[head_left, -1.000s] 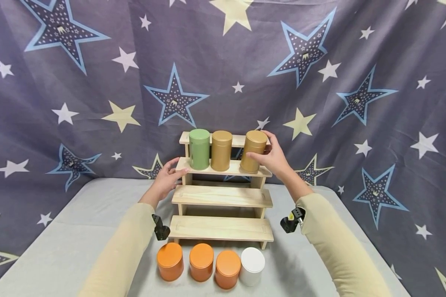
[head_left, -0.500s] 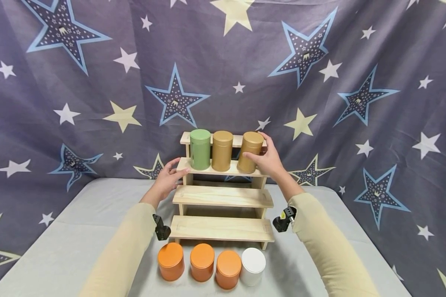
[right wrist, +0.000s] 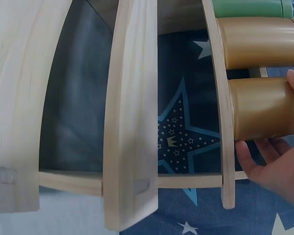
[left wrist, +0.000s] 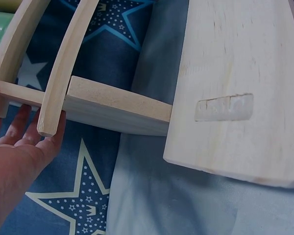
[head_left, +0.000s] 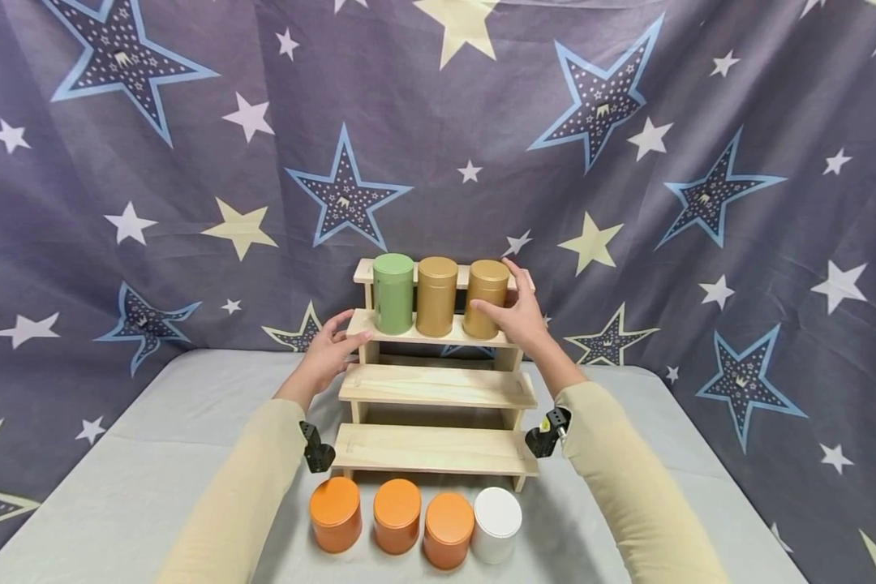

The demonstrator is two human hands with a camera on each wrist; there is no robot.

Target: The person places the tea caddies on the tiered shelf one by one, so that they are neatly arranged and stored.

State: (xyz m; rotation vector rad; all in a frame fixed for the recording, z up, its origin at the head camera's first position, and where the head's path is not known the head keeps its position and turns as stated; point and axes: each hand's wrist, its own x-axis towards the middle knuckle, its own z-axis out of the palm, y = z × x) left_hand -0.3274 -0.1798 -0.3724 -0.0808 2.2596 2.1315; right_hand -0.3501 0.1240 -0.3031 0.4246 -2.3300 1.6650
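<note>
My right hand (head_left: 527,318) grips a gold tin canister (head_left: 486,284), thumb in front and fingers around its right side. That canister stands upright on the second-highest step of a wooden tiered stand (head_left: 438,385). To its left, a small gap away, is another gold canister (head_left: 435,298), and beyond that a green canister (head_left: 392,296). In the right wrist view, the held gold canister (right wrist: 259,107) has its base at the step. My left hand (head_left: 324,354) holds the left end of the same step, thumb on top; the left wrist view shows its fingers (left wrist: 49,142) under the wood.
In front of the stand, several short tins stand on the grey cloth: orange tins (head_left: 335,507) (head_left: 397,511) (head_left: 448,523) and a white tin (head_left: 496,519). A star-patterned curtain (head_left: 438,122) hangs close behind the stand.
My right hand has moved left with the gold canister, which now stands nearer the other gold one and more upright. The left hand stays on the step's end.
</note>
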